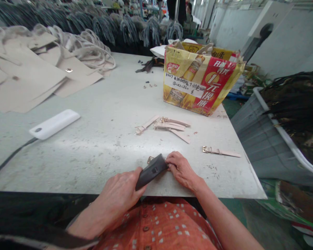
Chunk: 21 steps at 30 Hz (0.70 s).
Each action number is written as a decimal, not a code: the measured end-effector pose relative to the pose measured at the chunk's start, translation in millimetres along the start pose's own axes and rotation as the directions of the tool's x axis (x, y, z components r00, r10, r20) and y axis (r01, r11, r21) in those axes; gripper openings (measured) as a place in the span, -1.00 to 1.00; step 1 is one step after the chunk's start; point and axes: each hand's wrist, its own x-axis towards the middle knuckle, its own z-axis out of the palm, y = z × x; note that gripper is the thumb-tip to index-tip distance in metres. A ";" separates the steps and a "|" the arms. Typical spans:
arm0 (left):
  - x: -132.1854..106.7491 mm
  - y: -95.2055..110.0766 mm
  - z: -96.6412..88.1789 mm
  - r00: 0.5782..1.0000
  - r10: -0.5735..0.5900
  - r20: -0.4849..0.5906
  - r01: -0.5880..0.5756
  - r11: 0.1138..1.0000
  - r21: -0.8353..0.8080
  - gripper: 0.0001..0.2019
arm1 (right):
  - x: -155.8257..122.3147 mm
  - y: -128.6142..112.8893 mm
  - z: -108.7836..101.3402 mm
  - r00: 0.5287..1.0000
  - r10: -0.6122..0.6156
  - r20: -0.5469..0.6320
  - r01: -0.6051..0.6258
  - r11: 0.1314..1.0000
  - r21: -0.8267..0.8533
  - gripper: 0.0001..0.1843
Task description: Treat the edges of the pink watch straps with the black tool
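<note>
My left hand (121, 187) is wrapped round a dark grey oblong handheld tool (152, 172), tilted up to the right just above the table's front edge. A gold buckle (150, 159) peeks out behind the tool; most of its strap is hidden. At the tool's far end, my right hand (181, 170) has its fingers pinched together on what looks like the end of that buckle strap, largely covered by the fingertips. Beyond the hands lies a small pile of beige buckle straps (172, 126). One separate buckle strap (221, 152) rests to the right.
A yellow and red cardboard box (195, 80) stands at the table's (106, 111) back right. A white oblong device (54, 124) with a cord lies left. Beige bag panels (28, 73) with handles are stacked at the far left. Beside the table is a grey bin (266, 135) of dark material.
</note>
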 end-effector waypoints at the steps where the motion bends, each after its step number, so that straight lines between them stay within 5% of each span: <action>1: 1.5 -1.2 -1.6 1.000 -0.008 0.007 0.008 1.000 0.013 -0.68 | -0.1 -0.1 -0.5 1.000 0.004 0.000 -0.004 1.000 0.001 -0.65; 9: -10.1 -22.2 -12.7 0.992 -0.123 0.041 0.118 0.986 0.121 -0.60 | -0.6 2.5 3.3 1.000 -0.006 -0.006 0.006 1.000 -0.006 -0.65; 13: -13.7 -11.6 -7.6 0.987 -0.109 0.121 0.092 0.986 0.142 -0.62 | -0.2 2.3 4.5 1.000 -0.010 -0.002 0.010 1.000 -0.018 -0.66; 21: 6.3 11.8 -15.9 0.995 -0.048 0.085 0.037 0.991 0.127 -0.64 | 1.3 3.0 1.0 1.000 0.024 0.010 -0.024 1.000 0.007 -0.67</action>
